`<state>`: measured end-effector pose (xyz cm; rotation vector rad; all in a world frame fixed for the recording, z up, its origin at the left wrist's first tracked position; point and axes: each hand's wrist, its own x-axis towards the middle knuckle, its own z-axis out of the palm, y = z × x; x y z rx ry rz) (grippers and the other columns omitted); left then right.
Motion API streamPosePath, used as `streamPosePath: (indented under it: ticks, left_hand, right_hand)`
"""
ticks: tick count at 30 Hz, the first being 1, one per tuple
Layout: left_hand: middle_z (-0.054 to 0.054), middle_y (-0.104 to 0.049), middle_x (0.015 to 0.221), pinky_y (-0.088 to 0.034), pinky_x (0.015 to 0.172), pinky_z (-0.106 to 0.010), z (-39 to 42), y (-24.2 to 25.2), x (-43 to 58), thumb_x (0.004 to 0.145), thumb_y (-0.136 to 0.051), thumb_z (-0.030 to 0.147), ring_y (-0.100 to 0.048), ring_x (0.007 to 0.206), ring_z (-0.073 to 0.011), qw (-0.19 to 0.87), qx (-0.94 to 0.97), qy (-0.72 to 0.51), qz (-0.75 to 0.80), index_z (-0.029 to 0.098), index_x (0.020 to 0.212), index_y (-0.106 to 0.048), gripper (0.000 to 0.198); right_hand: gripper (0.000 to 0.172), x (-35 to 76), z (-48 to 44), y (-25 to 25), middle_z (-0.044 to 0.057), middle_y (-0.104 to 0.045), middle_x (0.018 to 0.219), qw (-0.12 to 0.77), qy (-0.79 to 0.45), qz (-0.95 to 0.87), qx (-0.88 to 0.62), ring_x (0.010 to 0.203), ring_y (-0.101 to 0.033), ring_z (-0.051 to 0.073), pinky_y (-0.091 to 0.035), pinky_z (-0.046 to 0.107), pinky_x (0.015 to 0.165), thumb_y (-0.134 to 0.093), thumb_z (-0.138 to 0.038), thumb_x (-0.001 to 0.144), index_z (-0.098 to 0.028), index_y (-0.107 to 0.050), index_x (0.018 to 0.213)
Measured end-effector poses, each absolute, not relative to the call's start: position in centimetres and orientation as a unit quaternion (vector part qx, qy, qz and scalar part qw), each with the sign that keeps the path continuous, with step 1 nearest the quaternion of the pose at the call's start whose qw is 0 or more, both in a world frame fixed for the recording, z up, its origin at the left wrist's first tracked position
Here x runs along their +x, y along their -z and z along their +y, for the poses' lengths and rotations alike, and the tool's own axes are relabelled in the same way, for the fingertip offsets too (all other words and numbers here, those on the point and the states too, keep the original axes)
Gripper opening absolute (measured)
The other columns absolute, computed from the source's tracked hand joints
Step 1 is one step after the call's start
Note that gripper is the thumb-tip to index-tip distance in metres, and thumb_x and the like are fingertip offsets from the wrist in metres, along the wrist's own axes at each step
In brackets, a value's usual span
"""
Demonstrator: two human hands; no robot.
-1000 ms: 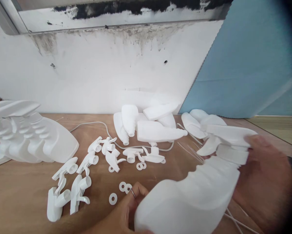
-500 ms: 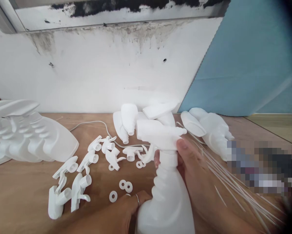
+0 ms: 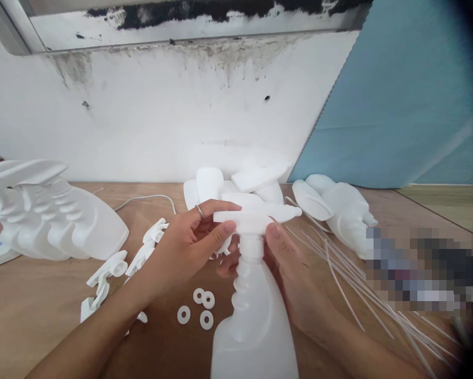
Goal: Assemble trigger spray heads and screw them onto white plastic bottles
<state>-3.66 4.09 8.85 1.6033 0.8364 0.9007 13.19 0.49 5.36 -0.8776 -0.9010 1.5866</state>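
Observation:
A white spray bottle [image 3: 255, 321] stands upright in front of me on the wooden table [image 3: 34, 300]. A white trigger sprayer head [image 3: 244, 218] sits on its neck. My left hand [image 3: 189, 245], a ring on one finger, grips the sprayer head from the left with thumb and fingers. My right hand [image 3: 295, 273] is closed around the neck and collar from the right. Three white washers [image 3: 199, 308] lie on the table just left of the bottle. Loose trigger heads [image 3: 113, 268] lie further left, partly hidden by my left forearm.
A heap of empty white bottles [image 3: 236, 187] lies at the back against the white wall, more bottles [image 3: 339, 208] to the right. Thin white dip tubes [image 3: 362, 295] fan out at right. Stacked white bottles [image 3: 42, 221] lie far left. A blue panel [image 3: 398, 100] leans at back right.
The bottle went from lying sideways in both hands to standing upright. My left hand rose from the bottle's base to the sprayer head, and my right hand closed on the neck.

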Motion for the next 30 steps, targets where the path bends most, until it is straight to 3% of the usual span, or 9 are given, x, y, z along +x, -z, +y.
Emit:
streamPosePath:
  ticks: [8,12,17,22,26,30]
  left_hand:
    - [0.003,-0.062,0.063,-0.040,0.056,-0.021,4.3,-8.9,-3.8,0.095,-0.054,0.035,-0.055,0.059,-0.0093,0.526,0.682,-0.373,0.345,0.021,0.117,-0.060,0.026]
    - [0.003,-0.065,0.060,-0.035,0.051,-0.022,4.3,-9.2,-4.0,0.097,-0.051,0.036,-0.056,0.052,-0.0092,0.540,0.673,-0.358,0.356,0.022,0.118,-0.059,0.027]
    - [0.001,-0.067,0.065,-0.042,0.058,-0.026,4.2,-9.3,-4.4,0.098,-0.049,0.037,-0.063,0.058,-0.0140,0.580,0.656,-0.333,0.351,0.023,0.129,-0.052,0.034]
    - [0.002,-0.060,0.062,-0.037,0.056,-0.023,4.8,-8.6,-4.6,0.095,-0.053,0.041,-0.054,0.062,-0.0121,0.517,0.689,-0.351,0.368,0.023,0.119,-0.061,0.031]
    - [0.002,-0.058,0.065,-0.039,0.057,-0.022,5.0,-8.4,-4.6,0.094,-0.054,0.044,-0.051,0.063,-0.0113,0.504,0.689,-0.348,0.387,0.023,0.117,-0.063,0.032]
    - [0.003,-0.058,0.063,-0.039,0.056,-0.021,4.9,-8.6,-4.6,0.094,-0.053,0.045,-0.050,0.063,-0.0112,0.498,0.696,-0.349,0.382,0.024,0.116,-0.063,0.033]
  right_hand:
    - [0.032,13.4,0.6,-5.9,0.006,-0.065,0.069,0.482,-0.745,-0.355,-0.295,0.066,-0.062,0.025,-0.049,0.036,0.058,-0.059,-0.043,0.077,-0.021,-0.063,0.099]
    - [0.034,13.2,0.8,-5.4,0.005,-0.065,0.074,0.476,-0.763,-0.337,-0.279,0.064,-0.061,0.021,-0.049,0.034,0.060,-0.062,-0.043,0.080,-0.021,-0.060,0.105]
    - [0.040,13.1,0.5,-4.6,0.004,-0.066,0.084,0.490,-0.753,-0.328,-0.292,0.063,-0.061,0.016,-0.050,0.030,0.063,-0.070,-0.036,0.081,-0.020,-0.056,0.114]
    - [0.037,13.3,0.5,-4.8,0.008,-0.067,0.080,0.488,-0.767,-0.315,-0.273,0.064,-0.062,0.019,-0.050,0.031,0.062,-0.065,-0.041,0.081,-0.015,-0.061,0.106]
    - [0.033,13.5,0.7,-5.0,0.006,-0.067,0.075,0.466,-0.772,-0.326,-0.284,0.064,-0.063,0.019,-0.050,0.031,0.064,-0.073,-0.032,0.074,-0.015,-0.062,0.101]
    - [0.034,13.7,0.9,-5.0,0.005,-0.066,0.072,0.465,-0.783,-0.324,-0.256,0.063,-0.063,0.020,-0.050,0.032,0.063,-0.066,-0.043,0.079,-0.017,-0.063,0.100]
